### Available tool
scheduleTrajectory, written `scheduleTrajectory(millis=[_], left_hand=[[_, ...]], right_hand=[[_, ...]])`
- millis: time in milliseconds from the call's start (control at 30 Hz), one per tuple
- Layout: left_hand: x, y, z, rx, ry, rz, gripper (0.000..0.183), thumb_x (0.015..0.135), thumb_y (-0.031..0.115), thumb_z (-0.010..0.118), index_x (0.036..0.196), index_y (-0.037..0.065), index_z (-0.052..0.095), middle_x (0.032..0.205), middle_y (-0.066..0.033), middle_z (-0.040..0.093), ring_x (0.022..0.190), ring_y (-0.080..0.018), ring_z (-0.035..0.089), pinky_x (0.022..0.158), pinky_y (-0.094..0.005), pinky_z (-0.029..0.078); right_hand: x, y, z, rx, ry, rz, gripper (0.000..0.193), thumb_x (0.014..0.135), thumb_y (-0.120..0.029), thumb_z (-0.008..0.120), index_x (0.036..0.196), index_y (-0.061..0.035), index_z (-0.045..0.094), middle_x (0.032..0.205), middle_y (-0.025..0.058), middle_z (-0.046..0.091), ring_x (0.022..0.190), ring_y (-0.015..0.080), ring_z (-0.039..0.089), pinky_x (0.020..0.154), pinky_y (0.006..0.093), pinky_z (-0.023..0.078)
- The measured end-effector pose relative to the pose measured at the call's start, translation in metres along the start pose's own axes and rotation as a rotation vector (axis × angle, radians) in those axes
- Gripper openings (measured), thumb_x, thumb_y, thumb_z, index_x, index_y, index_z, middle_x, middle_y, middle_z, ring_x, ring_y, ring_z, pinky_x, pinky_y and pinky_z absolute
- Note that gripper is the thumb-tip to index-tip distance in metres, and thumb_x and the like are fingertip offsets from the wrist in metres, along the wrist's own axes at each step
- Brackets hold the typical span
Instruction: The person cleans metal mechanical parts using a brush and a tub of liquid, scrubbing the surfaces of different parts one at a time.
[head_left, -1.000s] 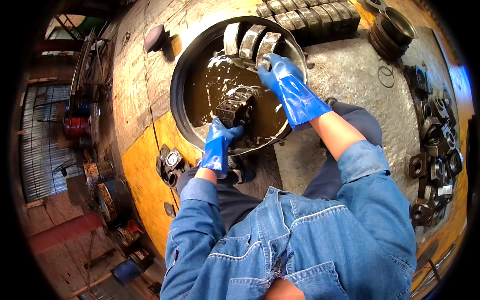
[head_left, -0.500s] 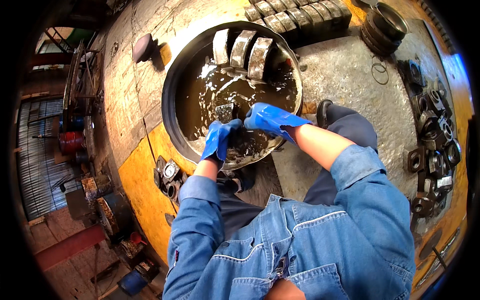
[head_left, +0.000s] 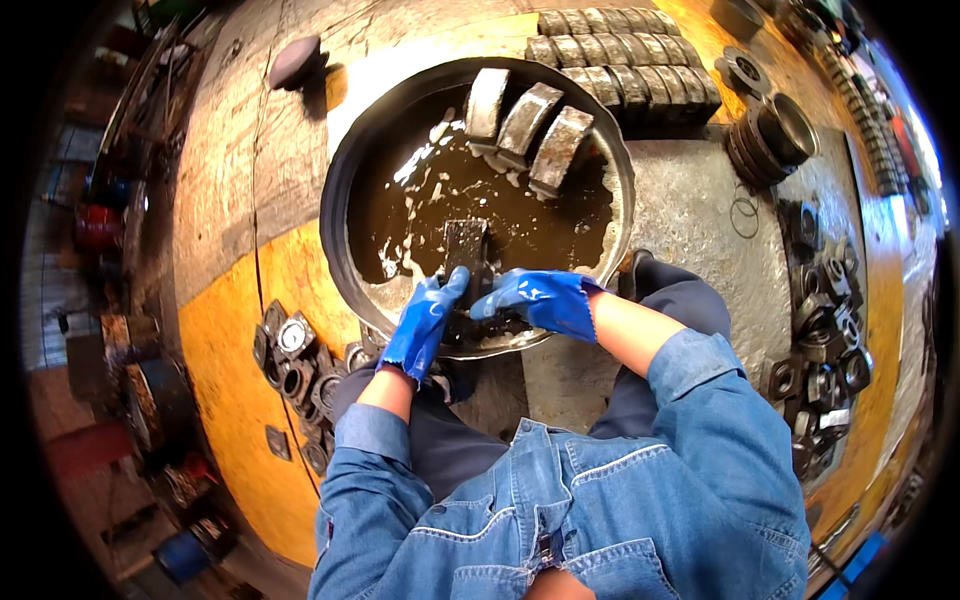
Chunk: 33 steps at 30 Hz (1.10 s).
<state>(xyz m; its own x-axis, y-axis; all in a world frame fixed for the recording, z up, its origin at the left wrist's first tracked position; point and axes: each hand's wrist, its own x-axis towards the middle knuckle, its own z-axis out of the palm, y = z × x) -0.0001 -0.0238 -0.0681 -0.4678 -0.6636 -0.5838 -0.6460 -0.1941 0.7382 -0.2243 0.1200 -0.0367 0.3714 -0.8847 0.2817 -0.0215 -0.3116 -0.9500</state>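
Note:
A dark wet metal block (head_left: 466, 240) is held upright-on in the picture, over the murky brown liquid (head_left: 400, 215) near my side of a large round basin (head_left: 336, 225). My left hand (head_left: 428, 312), in a blue rubber glove, grips the block's left side near its close end. From the right, my gloved right hand (head_left: 540, 298) closes on the same end, its fingertips partly hidden against the dark metal. Three curved metal blocks (head_left: 527, 122) lean at the basin's far right, partly in the liquid.
Rows of similar curved blocks (head_left: 625, 60) stand beyond the basin. Metal rings (head_left: 770, 140) are stacked at far right. Loose nut-like parts lie in a right-hand heap (head_left: 825, 330) and a left-hand heap (head_left: 300, 370). A dark rounded object (head_left: 295, 62) sits at far left.
The block shows more fully now, lengthwise between my hands. My right hand has come lower, with its fingers against the block. The view has shifted, bringing more of the far rows in.

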Motion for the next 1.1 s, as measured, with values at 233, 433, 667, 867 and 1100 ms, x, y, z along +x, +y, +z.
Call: scheduleTrajectory(millis=[233,433,667,867,1100], left_hand=[[-0.022,0.050,-0.008,-0.135,-0.062,0.178,0.038,0.102,0.023,0.063,0.130,-0.003,0.066,0.118,-0.0173,0.072,0.109,-0.0274,0.067,0.096,-0.0373,0.053],[-0.026,0.031,-0.008,0.424,0.237,0.624,0.049,0.096,0.000,0.060,0.145,0.001,0.055,0.138,-0.0273,0.063,0.131,-0.0395,0.061,0.111,-0.0427,0.049],[-0.051,0.044,-0.007,0.322,0.257,0.716,0.047,0.097,-0.003,0.057,0.144,-0.001,0.056,0.137,-0.0267,0.065,0.131,-0.0389,0.061,0.111,-0.0433,0.049],[-0.074,0.066,-0.016,0.167,0.241,0.785,0.049,0.098,-0.002,0.054,0.147,0.003,0.055,0.143,-0.0246,0.061,0.134,-0.0376,0.058,0.114,-0.0416,0.048],[-0.113,0.070,-0.014,0.144,0.175,0.750,0.055,0.100,0.013,0.067,0.151,0.006,0.050,0.150,-0.0215,0.057,0.140,-0.0340,0.054,0.118,-0.0400,0.045]], right_hand=[[0.012,0.033,-0.006,0.350,0.252,0.387,0.044,0.098,-0.024,0.071,0.130,0.0066,0.069,0.125,0.0129,0.074,0.115,0.0201,0.068,0.103,0.0318,0.050],[0.061,-0.023,0.003,0.619,0.415,0.737,0.046,0.092,-0.028,0.083,0.125,0.0020,0.072,0.115,0.0074,0.076,0.102,0.0152,0.068,0.094,0.0302,0.052],[0.058,-0.052,0.000,0.269,0.384,0.874,0.055,0.088,-0.042,0.083,0.121,0.0017,0.073,0.105,0.0087,0.074,0.093,0.0156,0.067,0.081,0.0308,0.053],[0.070,-0.106,0.015,-0.067,0.448,0.803,0.056,0.086,-0.051,0.079,0.096,0.0032,0.075,0.080,0.0066,0.067,0.075,0.0150,0.060,0.068,0.0321,0.047],[0.068,-0.165,0.037,-0.286,0.359,0.828,0.053,0.092,-0.051,0.072,0.088,0.0014,0.074,0.071,0.0021,0.059,0.071,0.0124,0.052,0.065,0.0309,0.042]])
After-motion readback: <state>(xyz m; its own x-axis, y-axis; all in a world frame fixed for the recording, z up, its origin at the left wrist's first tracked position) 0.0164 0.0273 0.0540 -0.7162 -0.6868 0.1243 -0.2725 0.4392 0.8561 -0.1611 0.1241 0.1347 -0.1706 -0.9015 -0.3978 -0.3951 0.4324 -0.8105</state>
